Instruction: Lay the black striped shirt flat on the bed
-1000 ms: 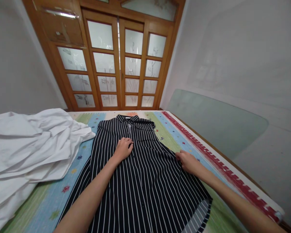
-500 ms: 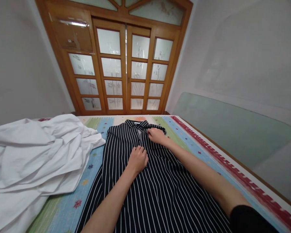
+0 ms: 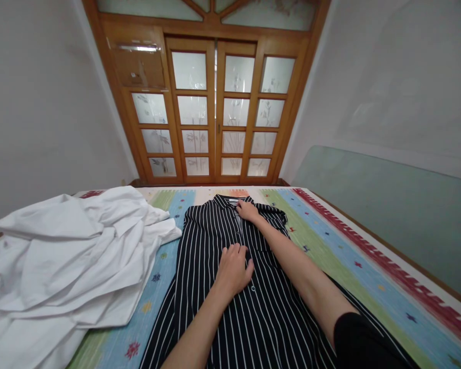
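Lying beneath both hands, the striped shirt point(image 3: 267, 287) runs lengthwise from its collar point(image 3: 223, 201) at the right hand point(image 3: 248, 210), the nearer one, back past the left hand point(image 3: 233, 269), which rests spread on the front. Whether the right's curled fingers pinch fabric, I cannot tell. White cloth point(image 3: 77, 256) lies left of both; the hem is out of frame.

A flat surface under a multicoloured patterned cover point(image 3: 343, 256) carries two items. A black-and-white striped shirt point(image 3: 265, 315) lies spread out, collar away. Crumpled white fabric point(image 3: 72, 261) lies to its left.
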A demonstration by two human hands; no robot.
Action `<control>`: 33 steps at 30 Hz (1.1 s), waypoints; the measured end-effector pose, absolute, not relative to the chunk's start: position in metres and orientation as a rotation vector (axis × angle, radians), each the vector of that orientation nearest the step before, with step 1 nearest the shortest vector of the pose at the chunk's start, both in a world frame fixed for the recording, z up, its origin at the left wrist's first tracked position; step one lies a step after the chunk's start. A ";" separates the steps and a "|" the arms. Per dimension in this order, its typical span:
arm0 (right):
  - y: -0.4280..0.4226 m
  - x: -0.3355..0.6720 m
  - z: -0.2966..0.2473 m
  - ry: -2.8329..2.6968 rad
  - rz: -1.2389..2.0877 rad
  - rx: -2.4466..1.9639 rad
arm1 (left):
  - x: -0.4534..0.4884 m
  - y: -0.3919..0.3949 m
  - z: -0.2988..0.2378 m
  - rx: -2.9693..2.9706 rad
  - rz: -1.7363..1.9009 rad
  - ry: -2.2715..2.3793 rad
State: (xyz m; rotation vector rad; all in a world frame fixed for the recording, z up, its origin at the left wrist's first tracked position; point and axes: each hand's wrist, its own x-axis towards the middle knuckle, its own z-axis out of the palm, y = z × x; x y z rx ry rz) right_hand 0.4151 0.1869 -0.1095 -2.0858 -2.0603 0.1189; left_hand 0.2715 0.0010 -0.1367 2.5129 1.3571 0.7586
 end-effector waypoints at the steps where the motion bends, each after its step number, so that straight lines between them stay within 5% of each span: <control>1: 0.189 0.417 -0.111 -2.028 0.117 -2.089 | 0.272 0.001 -0.136 2.509 0.759 1.346; 19: 0.217 0.410 -0.108 -2.053 0.417 -1.848 | 0.274 0.003 -0.142 2.514 0.925 1.251; 33: 0.209 0.421 -0.106 -1.803 0.219 -1.982 | 0.274 0.002 -0.141 2.741 0.935 1.091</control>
